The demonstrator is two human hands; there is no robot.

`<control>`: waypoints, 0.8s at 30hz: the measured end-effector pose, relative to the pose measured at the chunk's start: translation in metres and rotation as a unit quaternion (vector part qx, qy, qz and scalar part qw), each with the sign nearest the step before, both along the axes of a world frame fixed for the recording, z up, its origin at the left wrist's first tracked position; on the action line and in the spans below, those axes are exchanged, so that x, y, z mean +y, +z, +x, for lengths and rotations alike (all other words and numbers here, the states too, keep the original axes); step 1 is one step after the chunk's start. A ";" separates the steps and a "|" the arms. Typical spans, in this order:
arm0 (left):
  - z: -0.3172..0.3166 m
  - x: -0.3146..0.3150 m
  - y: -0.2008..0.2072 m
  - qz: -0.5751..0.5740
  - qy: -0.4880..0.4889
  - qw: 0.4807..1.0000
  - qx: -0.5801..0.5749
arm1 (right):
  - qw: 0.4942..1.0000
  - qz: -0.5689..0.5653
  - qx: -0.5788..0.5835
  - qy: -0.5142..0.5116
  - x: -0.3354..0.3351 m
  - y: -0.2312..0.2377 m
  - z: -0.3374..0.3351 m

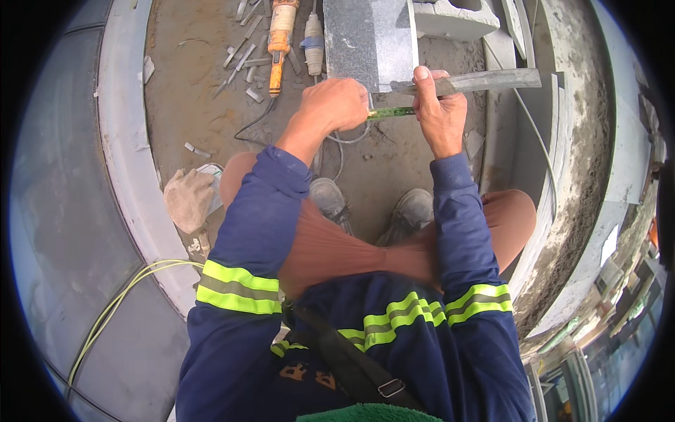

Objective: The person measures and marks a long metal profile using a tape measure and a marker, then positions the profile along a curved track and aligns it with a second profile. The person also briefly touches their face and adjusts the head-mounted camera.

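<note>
Measuring, apparently; the left hand (330,105) grips a green tape (390,112) just below the grey slab (394,42); the right hand (444,116) clasps a grey strip (492,81) at the slab's lower edge; next likely needs steady alignment.

Upper centre: an orange-and-cream cylindrical power tool (281,34); a flat rectangular slab (355,42) speckled in paler and darker greys; a narrow green measuring tape (392,112) with dark markings; a long grey strip (489,81). Centre and below: reddish-brown cloth trousers (337,253); a navy long-sleeved fabric top (436,352), its bands each showing 1 grey stripe between 2 fluorescent yellow-green stripes. Left: a beige fabric glove (188,200); thin yellow-green cables (169,262).
</note>
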State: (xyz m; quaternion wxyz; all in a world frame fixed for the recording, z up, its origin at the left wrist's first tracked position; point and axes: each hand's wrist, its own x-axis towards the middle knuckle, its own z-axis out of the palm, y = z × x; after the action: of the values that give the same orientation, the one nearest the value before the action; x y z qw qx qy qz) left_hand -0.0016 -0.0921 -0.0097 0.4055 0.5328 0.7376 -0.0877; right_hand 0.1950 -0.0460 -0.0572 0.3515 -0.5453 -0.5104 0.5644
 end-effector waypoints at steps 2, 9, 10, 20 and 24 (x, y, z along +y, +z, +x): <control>-0.008 -0.014 0.010 -0.044 -0.024 0.998 -0.026 | 0.999 -0.007 0.021 0.030 0.001 0.000 -0.011; -0.018 -0.035 -0.010 -0.022 -0.084 0.996 -0.023 | 0.995 0.038 -0.025 0.090 0.011 -0.031 -0.025; -0.016 -0.031 -0.009 -0.027 -0.087 0.995 -0.036 | 0.996 0.019 -0.012 0.090 0.012 -0.030 -0.027; 0.007 -0.024 -0.016 -0.047 -0.177 0.981 -0.059 | 0.979 0.094 -0.113 0.141 0.012 -0.044 -0.022; 0.007 -0.025 -0.017 -0.059 -0.186 0.979 -0.060 | 0.981 0.091 -0.103 0.136 0.010 -0.042 -0.024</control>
State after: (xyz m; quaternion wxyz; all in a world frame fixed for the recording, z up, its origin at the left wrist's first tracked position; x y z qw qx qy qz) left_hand 0.0049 -0.1167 -0.0268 0.4564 0.6398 0.5936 -0.1731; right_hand 0.1713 -0.0358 -0.0987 0.2653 -0.4921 -0.6624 0.4987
